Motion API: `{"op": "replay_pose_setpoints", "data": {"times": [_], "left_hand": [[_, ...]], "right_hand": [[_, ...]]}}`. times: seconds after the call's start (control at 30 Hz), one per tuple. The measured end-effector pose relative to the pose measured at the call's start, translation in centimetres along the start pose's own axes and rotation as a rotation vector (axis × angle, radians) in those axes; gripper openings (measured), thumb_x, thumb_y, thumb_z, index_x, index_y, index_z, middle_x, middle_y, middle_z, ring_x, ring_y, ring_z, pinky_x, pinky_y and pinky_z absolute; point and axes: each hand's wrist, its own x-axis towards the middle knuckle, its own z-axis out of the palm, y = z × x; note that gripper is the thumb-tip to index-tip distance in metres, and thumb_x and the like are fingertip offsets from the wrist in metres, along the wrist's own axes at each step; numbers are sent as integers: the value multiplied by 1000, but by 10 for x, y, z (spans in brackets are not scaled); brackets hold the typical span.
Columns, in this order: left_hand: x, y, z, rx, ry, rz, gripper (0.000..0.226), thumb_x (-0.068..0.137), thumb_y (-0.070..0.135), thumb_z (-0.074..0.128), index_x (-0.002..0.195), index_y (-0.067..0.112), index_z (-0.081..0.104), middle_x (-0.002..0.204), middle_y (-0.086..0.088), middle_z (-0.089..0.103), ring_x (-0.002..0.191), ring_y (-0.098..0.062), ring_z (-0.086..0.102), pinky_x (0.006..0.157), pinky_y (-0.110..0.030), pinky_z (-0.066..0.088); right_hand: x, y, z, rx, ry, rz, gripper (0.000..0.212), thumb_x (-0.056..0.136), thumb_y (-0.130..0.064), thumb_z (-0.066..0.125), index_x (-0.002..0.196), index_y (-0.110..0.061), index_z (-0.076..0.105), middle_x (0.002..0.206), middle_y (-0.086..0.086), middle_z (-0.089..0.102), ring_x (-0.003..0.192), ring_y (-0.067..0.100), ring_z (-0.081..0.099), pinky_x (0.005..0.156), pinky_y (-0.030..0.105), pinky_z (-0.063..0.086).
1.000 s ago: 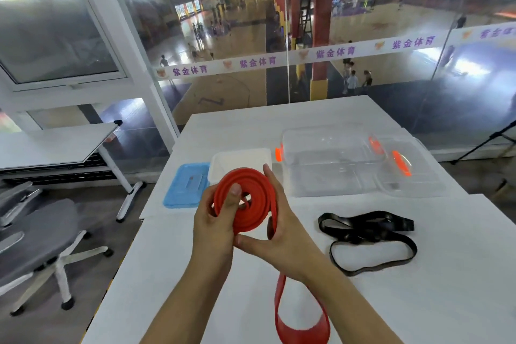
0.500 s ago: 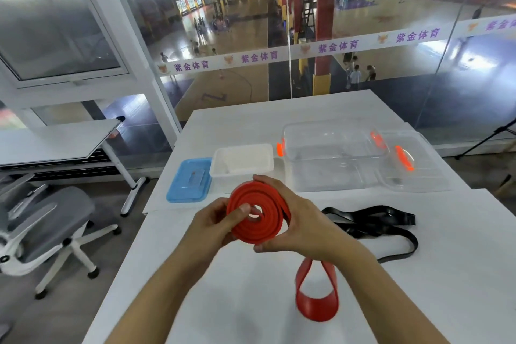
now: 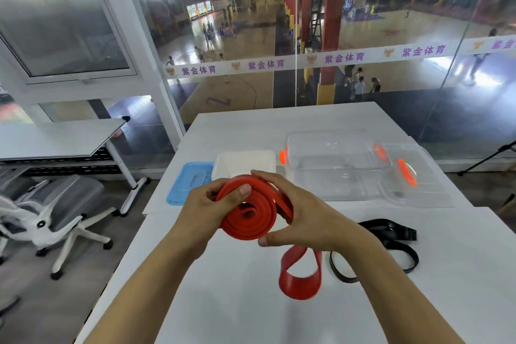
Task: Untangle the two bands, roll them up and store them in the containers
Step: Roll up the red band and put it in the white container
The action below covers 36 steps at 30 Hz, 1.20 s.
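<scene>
Both hands hold a red band (image 3: 247, 218) up over the near part of the white table (image 3: 223, 301). Most of the band is wound into a flat round roll. The left hand (image 3: 205, 208) grips the left side of the roll, with the thumb pressed on its top edge and the fingers curled behind it. The right hand (image 3: 301, 219) wraps over the right side of the roll; its fingers bend over the top and its thumb sits at the bottom edge. A short loose loop of the same band hangs down under the right hand and reaches the table.

A black band (image 3: 391, 246) lies flat on the table to the right, apart from the red one, and part of it is hidden by the right arm.

Farther back on the table sits a white tub (image 3: 245, 160), just behind the hands. A blue lid (image 3: 192, 181) lies flat on its left. On its right stands a clear box (image 3: 335, 153) with orange clips, and a clear lid (image 3: 413, 181) with an orange clip lies at the box's right side.

To the left of the table is a grey office chair (image 3: 64, 204) on the floor.
</scene>
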Motion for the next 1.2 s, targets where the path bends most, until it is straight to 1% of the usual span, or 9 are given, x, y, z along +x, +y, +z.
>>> {"op": "replay_pose_setpoints", "data": {"times": [0.2,0.3,0.37,0.47,0.63,0.77,0.93,1.1,1.2], "left_hand": [[3,-4,14,-255,213,-11,49,65,55,78,102,22,78,103,-9,79,100,-29,75,85,-44,61],[5,-7,26,-408,282,-34,43,72,49,73,103,19,76,101,-10,79,89,-21,77,72,-33,61],[3,-10,37,-469,312,-77,45,75,50,69,106,18,75,100,-6,80,86,-16,78,72,-28,59],[0,-19,48,-501,307,-137,55,79,54,67,117,15,71,108,-7,80,99,-20,77,84,-33,56],[-5,-27,36,-436,147,-211,42,89,52,60,120,24,70,110,-3,80,101,-20,77,76,-36,62],[-3,-28,10,-310,-18,-277,47,86,45,70,118,11,72,111,-12,79,102,-27,76,89,-46,62],[9,-20,-14,38,-248,-193,40,79,48,80,111,24,75,104,-3,80,98,-19,76,85,-36,59],[9,-33,-9,56,-96,-120,31,76,47,78,97,25,79,89,3,80,88,-16,75,75,-24,56],[9,-50,-1,-76,79,-190,41,70,55,84,96,23,80,90,0,81,91,-22,76,78,-36,62]], "right_hand": [[-2,12,24,254,115,24,114,73,-22,93,153,-62,21,141,-14,56,126,15,61,110,41,51],[0,8,40,267,191,53,121,74,-26,93,153,-65,10,127,-36,53,105,4,61,97,31,56],[5,5,50,262,282,49,120,75,-27,92,156,-58,11,129,-48,48,119,-8,57,101,21,51],[11,6,51,251,360,84,111,69,-30,95,152,-54,26,131,-37,58,123,-8,60,108,23,49],[11,13,25,120,218,56,103,65,-31,99,146,-48,39,135,-25,62,126,-1,60,109,28,49],[10,13,2,16,57,47,105,65,-22,97,146,-52,38,133,-26,61,127,-3,58,107,22,46],[14,7,-1,-176,-146,47,109,63,-34,96,147,-60,31,135,-33,57,127,-3,54,110,27,46],[17,16,10,-103,-143,55,115,66,-29,95,151,-61,24,133,-33,55,124,-6,54,106,19,45],[17,25,12,-42,-96,111,109,72,-28,92,148,-66,24,108,-39,55,98,-8,57,88,11,45]]}}
